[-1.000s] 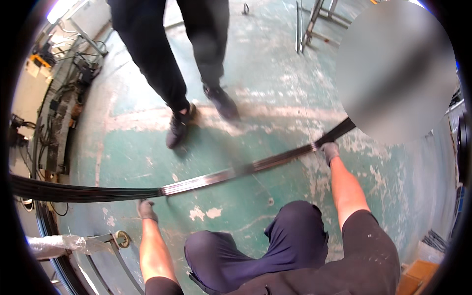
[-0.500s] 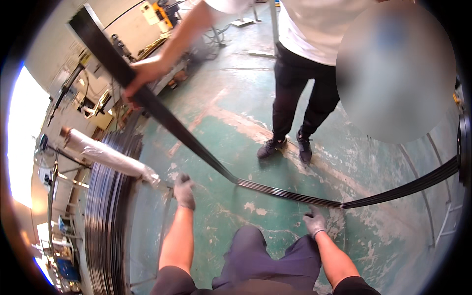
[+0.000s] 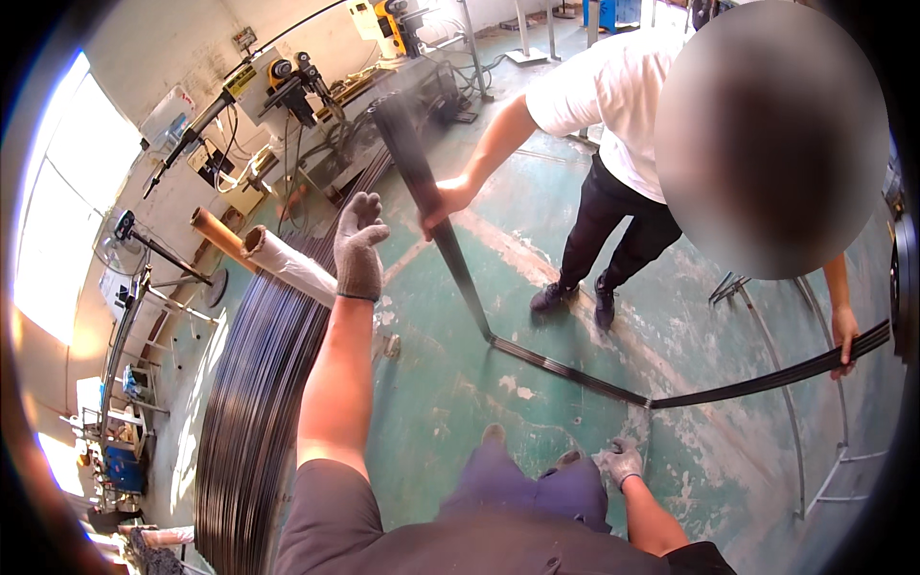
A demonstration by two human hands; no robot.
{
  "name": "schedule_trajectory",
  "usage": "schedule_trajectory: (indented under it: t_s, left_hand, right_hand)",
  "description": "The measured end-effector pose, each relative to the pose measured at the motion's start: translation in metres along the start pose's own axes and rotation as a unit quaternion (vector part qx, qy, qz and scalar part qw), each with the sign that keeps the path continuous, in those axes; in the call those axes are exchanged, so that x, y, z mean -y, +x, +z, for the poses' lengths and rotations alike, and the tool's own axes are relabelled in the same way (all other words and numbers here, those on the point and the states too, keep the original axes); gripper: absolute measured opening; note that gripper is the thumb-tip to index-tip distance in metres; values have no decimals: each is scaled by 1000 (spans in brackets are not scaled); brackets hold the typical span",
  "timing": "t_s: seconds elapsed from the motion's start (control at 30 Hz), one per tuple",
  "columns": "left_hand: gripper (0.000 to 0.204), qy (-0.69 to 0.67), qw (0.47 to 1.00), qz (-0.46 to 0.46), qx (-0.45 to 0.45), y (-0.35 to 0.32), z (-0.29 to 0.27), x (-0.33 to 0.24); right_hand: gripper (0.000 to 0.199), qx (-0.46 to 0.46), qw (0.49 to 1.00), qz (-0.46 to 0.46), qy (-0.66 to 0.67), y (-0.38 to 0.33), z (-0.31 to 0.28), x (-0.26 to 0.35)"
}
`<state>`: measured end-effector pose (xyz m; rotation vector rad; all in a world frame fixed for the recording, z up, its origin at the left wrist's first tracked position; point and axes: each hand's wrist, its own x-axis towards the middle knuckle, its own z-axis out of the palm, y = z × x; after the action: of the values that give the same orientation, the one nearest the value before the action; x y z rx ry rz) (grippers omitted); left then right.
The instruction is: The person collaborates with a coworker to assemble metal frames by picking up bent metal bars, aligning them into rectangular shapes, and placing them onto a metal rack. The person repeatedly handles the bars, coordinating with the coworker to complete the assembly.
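Note:
My left hand [image 3: 360,247], in a grey work glove, is raised with its fingers up and thumb apart, holding nothing. It is nearest to a white-wrapped roll [image 3: 297,268] with a cardboard core. My right hand [image 3: 621,460], also gloved, hangs low by my right leg, fingers loosely bent and nothing visible in them. In front of me stretches a bundle of long black strips [image 3: 565,372], bent in two places. A co-worker grips its raised left part with one hand [image 3: 447,203] and its right part with the other [image 3: 843,343]. Neither of my hands touches the bundle.
A large stack of long dark strips [image 3: 254,412] lies at my left. Beside the roll is a brown cardboard tube [image 3: 220,238]. Machines on a bench [image 3: 307,91] stand along the far left wall. At right are curved metal rods [image 3: 767,355] and a pale metal frame [image 3: 829,484].
My left hand has lifted upward, its fingers now pointing up. My right hand is slightly lower. The bundle's left end has swung right with the co-worker's hand, and the view has shifted.

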<state>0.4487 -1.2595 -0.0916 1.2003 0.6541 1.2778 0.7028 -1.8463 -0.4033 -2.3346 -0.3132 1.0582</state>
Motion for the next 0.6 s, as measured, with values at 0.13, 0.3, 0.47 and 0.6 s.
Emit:
schedule_trajectory:
  t_s: [0.13,0.3,0.47,0.6]
  left_hand:
    - [76,68,996,-57,7,-42,-19,14]
    - [74,105,991,-80,-5,-56,-24,0]
    - [68,33,999,12,30,-18,17,-62]
    - [67,-19,998,7,52,14,45,-78]
  right_hand:
    - [55,-68,995,45,-52,-54,-41,-27]
    - [54,-85,987,131,-28,-97,-54,-87]
    - [55,-77,978,194,-5,-127,-45,-124]
    - [54,-79,976,203,15,-130,-23,-157]
